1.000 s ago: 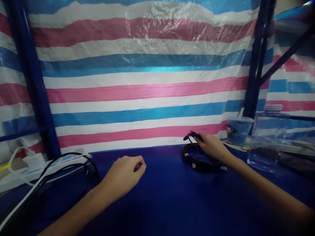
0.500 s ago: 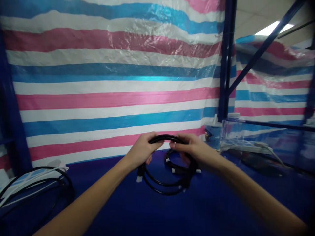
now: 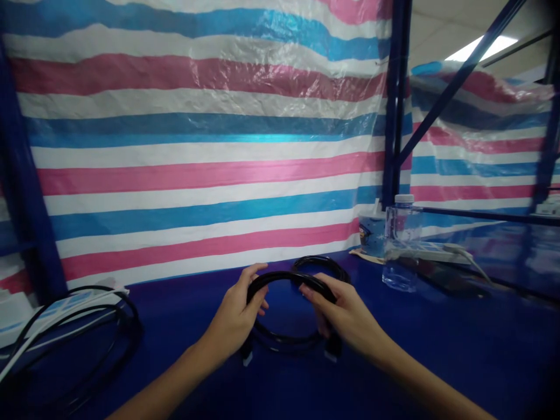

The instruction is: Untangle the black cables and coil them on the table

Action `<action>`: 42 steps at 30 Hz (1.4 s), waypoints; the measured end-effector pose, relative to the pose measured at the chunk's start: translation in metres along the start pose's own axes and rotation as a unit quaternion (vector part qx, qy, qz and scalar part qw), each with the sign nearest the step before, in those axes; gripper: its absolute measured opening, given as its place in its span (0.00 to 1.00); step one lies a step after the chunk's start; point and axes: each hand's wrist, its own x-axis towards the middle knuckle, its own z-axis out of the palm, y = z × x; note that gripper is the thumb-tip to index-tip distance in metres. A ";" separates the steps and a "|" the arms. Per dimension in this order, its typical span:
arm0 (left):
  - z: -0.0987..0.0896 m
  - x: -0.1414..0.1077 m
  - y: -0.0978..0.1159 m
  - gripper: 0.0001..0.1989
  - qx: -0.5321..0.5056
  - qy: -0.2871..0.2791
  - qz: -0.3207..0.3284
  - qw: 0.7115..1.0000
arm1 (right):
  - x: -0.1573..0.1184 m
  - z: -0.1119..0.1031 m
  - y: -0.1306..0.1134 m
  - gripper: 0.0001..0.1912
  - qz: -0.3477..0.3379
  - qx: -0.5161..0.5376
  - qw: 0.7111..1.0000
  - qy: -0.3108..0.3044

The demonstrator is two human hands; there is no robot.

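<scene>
Between my two hands is a coiled black cable [image 3: 280, 275], its loop held upright over the blue table. My left hand [image 3: 236, 309] grips the left side of the coil, thumb in front and fingers behind. On the right side, my right hand [image 3: 345, 300] closes around the same coil with its thumb across the front. Two plugs with pale metal ends hang below, one under each hand. Behind the right hand, a second black cable coil [image 3: 321, 259] lies on the table, partly hidden.
On the left are a white power strip [image 3: 98, 298] and looped black and white cords [image 3: 131, 312]. A clear bottle [image 3: 400, 274], a cup [image 3: 371, 230], a dark phone [image 3: 441, 277] and another power strip [image 3: 431, 252] stand or lie at right. Striped sheeting [image 3: 210, 175] hangs behind.
Both hands and the held coil have come lower and nearer. The second coil behind shows more clearly. The view has shifted slightly.
</scene>
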 end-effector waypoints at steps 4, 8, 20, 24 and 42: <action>-0.010 0.000 -0.004 0.16 -0.025 -0.068 0.008 0.997 | 0.001 -0.006 0.000 0.16 -0.009 -0.034 0.999 -0.001; -0.016 -0.008 -0.010 0.17 0.006 -0.104 -0.054 0.993 | -0.008 -0.005 0.012 0.15 0.042 0.007 0.997 -0.057; 0.028 0.001 0.002 0.23 -0.245 0.096 -0.136 0.955 | -0.013 0.023 0.003 0.27 0.071 0.165 0.973 0.144; 0.027 0.000 0.009 0.18 -0.314 0.069 -0.143 0.936 | -0.021 0.017 -0.002 0.32 0.010 0.090 0.985 0.147; 0.021 -0.001 0.017 0.14 -0.174 -0.073 -0.174 0.966 | -0.023 0.007 -0.009 0.20 0.097 0.226 0.965 0.090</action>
